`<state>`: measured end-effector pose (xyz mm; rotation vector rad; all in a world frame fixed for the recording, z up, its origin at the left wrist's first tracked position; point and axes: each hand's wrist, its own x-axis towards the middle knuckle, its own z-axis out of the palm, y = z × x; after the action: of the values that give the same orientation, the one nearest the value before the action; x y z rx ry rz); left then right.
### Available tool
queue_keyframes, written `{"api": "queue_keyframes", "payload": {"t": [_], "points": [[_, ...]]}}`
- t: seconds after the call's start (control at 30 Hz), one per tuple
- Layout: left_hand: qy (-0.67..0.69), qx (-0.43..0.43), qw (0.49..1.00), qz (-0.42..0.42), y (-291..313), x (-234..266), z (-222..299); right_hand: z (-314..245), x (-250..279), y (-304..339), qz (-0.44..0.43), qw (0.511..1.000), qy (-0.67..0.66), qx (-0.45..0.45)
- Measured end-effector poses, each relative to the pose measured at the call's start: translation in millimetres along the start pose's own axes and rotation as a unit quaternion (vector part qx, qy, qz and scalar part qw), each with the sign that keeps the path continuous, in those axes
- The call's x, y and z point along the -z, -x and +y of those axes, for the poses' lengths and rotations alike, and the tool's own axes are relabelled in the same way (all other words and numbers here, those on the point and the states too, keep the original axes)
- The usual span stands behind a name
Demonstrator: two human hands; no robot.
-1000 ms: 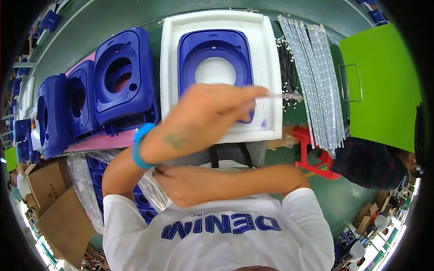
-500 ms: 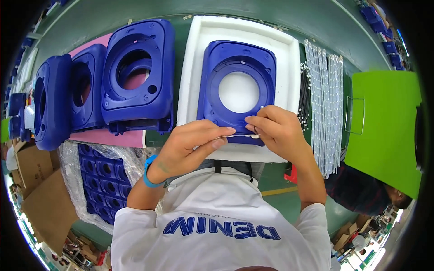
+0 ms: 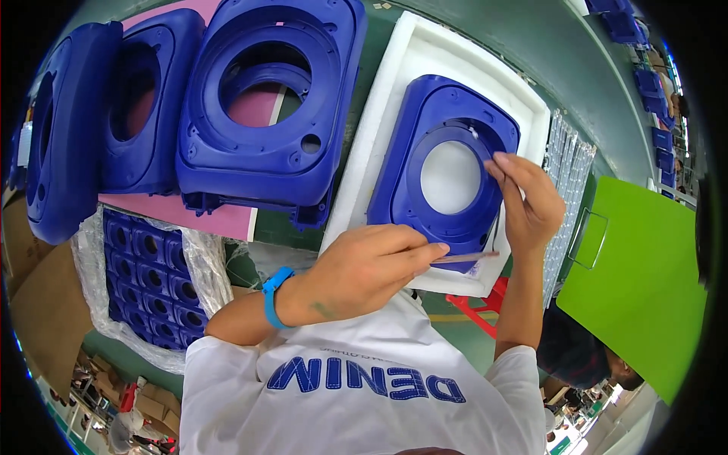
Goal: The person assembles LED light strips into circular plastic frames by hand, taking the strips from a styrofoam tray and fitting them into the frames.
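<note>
A blue plastic housing (image 3: pixel 390 178) with a large round opening lies in a white foam tray (image 3: pixel 345 205), turned at a slant. My left hand (image 3: pixel 364 265) pinches a thin pale strip (image 3: pixel 469 258) between thumb and fingers. The strip reaches right, over the housing's near edge. Above the housing's right side, my right hand (image 3: pixel 531 201) has thumb and fingertips pressed together; whatever is between them is too small to make out. A white bit (image 3: pixel 475 132) shows inside the ring, near the far right.
Several more blue housings (image 3: pixel 322 171) stand at the left on a pink sheet (image 3: pixel 227 219). Below them is a plastic-wrapped stack of small blue parts (image 3: pixel 155 277). Right of the tray lie bundled light strips (image 3: pixel 572 163) and a green board (image 3: pixel 629 280). A red frame (image 3: pixel 485 311) is near the tray.
The view has swung, so the tray appears farther right and tilted. My right hand has let go of the strip and moved away from my left, which still holds it.
</note>
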<state>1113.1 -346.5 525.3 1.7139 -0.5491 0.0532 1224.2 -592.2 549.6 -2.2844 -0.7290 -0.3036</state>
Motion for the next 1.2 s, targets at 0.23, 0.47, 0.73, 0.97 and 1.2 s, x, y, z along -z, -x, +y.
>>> {"api": "queue_keyframes", "payload": {"t": [0.23, 0.47, 0.73, 0.97, 1.2], "points": [[0.0, 0.069, 0.997, -0.026, -4.0, 12.4, 6.5, 11.7, -11.7, -22.5, -0.011, 0.988, 0.125, 0.093], [-0.028, 0.055, 0.998, -0.019, -6.2, 14.0, 1.2, 10.4, -2.8, -33.1, -0.017, 0.976, 0.176, 0.124], [-0.012, 0.089, 0.996, -0.016, -7.3, 9.6, 2.5, 19.5, -6.5, -37.5, -0.026, 0.964, 0.207, 0.165], [-0.011, 0.089, 0.996, -0.015, -8.2, 9.3, 1.8, 20.2, -8.9, -39.7, -0.045, 0.95, 0.238, 0.196], [-0.014, 0.091, 0.996, -0.017, -7.4, 9.7, 2.1, 31.1, -13.9, -42.6, -0.051, 0.946, 0.209, 0.241]]}}
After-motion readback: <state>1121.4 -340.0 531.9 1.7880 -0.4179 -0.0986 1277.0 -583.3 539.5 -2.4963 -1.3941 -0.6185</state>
